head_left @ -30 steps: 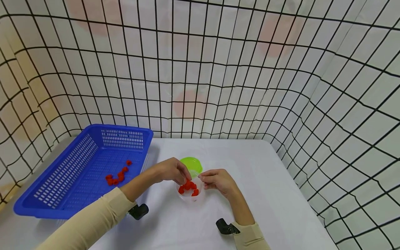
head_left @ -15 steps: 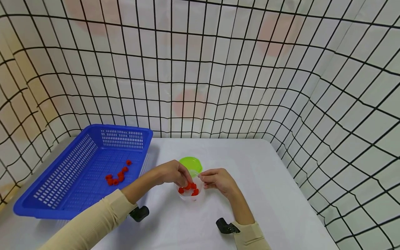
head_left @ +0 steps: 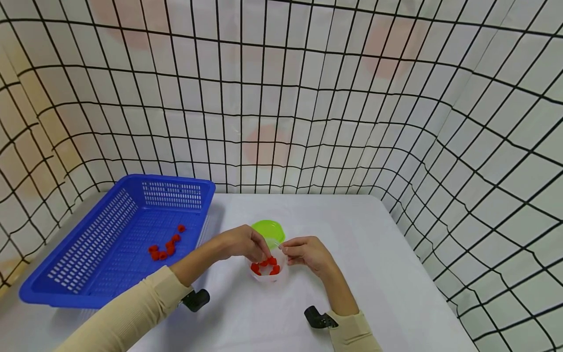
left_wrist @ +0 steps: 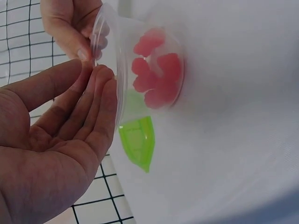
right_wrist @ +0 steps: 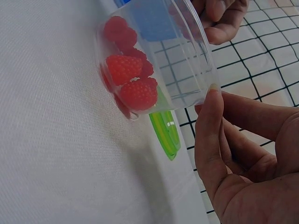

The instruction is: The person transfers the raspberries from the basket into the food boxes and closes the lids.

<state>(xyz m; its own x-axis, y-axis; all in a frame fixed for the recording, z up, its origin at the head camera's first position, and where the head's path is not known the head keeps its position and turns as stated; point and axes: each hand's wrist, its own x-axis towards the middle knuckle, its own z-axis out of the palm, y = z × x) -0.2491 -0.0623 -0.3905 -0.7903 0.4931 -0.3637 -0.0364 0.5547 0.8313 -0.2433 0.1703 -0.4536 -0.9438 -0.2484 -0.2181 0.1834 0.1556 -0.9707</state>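
Note:
A clear round plastic tub (head_left: 269, 278) stands on the white table with several red raspberries (right_wrist: 139, 93) on its bottom. The right hand (head_left: 308, 254) pinches the tub's rim between thumb and fingers on its right side. From the left, the left hand (head_left: 246, 244) reaches over the tub's mouth, its fingers pointing down close to the berries. In the left wrist view, that hand's thumb (left_wrist: 56, 84) and fingers lie close together at the rim; I cannot tell whether a berry is between the tips. Just behind the tub lies a bright green lid (head_left: 269, 229).
At the left stands a blue slotted plastic basket (head_left: 110, 283) with several raspberries (head_left: 169, 247) on its floor. A black wire grid (head_left: 308, 117) in front of white sheeting rises along the back and sides of the white table (head_left: 374, 274).
The left hand has shifted slightly down and right over the tub, and the raspberries inside now lie more spread out in a ring. The right hand has stayed at the rim.

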